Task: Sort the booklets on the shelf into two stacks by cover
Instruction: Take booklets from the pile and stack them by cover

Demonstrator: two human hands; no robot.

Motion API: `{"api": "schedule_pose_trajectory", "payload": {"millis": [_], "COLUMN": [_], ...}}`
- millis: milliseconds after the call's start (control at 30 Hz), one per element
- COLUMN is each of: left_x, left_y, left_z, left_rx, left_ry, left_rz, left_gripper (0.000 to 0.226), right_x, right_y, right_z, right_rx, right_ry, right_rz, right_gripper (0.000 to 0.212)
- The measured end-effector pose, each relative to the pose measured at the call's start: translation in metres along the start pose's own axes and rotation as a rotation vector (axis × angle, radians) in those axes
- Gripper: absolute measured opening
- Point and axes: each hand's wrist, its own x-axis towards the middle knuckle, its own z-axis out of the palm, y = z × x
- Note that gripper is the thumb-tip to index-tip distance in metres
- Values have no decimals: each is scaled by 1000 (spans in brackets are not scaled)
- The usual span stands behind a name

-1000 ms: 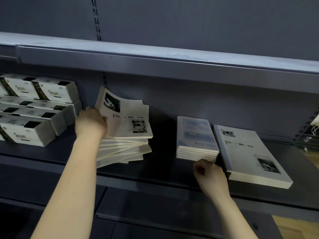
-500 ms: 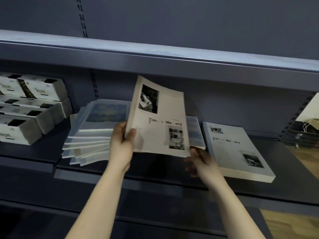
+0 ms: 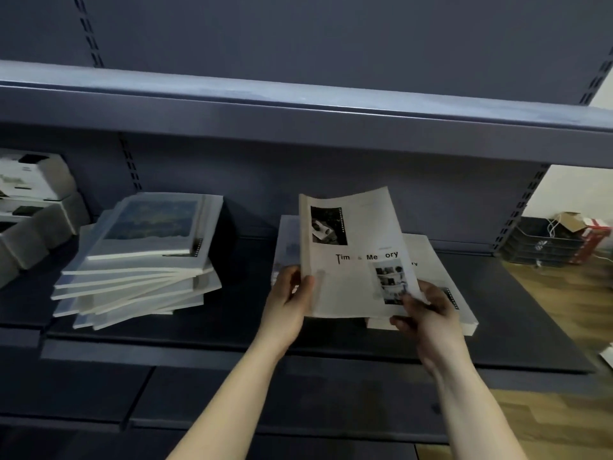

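Observation:
A white "Time & Memory" booklet [image 3: 351, 260] is held tilted above the dark shelf [image 3: 298, 333]. My left hand [image 3: 292, 300] grips its lower left edge and my right hand [image 3: 428, 313] pinches its lower right corner. Under it lies a stack of the same white cover [image 3: 457, 293]; just left of that a blue-cover stack [image 3: 287, 247] peeks out behind the held booklet. To the left sits a messy fanned pile [image 3: 142, 260] with a blue landscape cover on top.
White printed boxes [image 3: 30, 194] are stacked at the far left of the shelf. An upper shelf [image 3: 298, 107] overhangs close above. Beyond the shelf's right end are a dark crate [image 3: 537, 240], cartons and wooden floor [image 3: 564, 300].
My left hand lifted the white booklet off the fanned pile and carried it right; my right hand took its lower corner. It now hangs over the white-cover stack. A blue cover tops the pile.

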Motion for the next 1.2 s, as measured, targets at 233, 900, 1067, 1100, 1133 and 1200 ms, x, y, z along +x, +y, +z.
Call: {"api": "schedule_pose_trajectory", "payload": {"millis": [233,900,1067,1100,1133,1200], "left_x": [9,8,8,7,7,7], "left_y": [-33,-60,-60,-61,-61,-62], "left_z": [22,45,46,47,46,46], "left_rx": [603,1011,1006,1011,1015,1014], "left_ry": [-156,3,29,31,34,37], "left_rz": [172,399,420,420,419,417], "left_gripper": [21,22,15,15,15,15], "right_x": [24,42,35,36,37,42], "right_y": [-12,4,10,13,15,17], "right_z": [-54,-103,-95,-95,-95,-94], "right_rx": [-98,-1014,-974,-991,-1001,-1014], "right_ry": [162,236,65,76,87,102], "right_rz": [-61,-368,-262,-287,-304,-322], "right_gripper": [21,29,44,46,47,48]}}
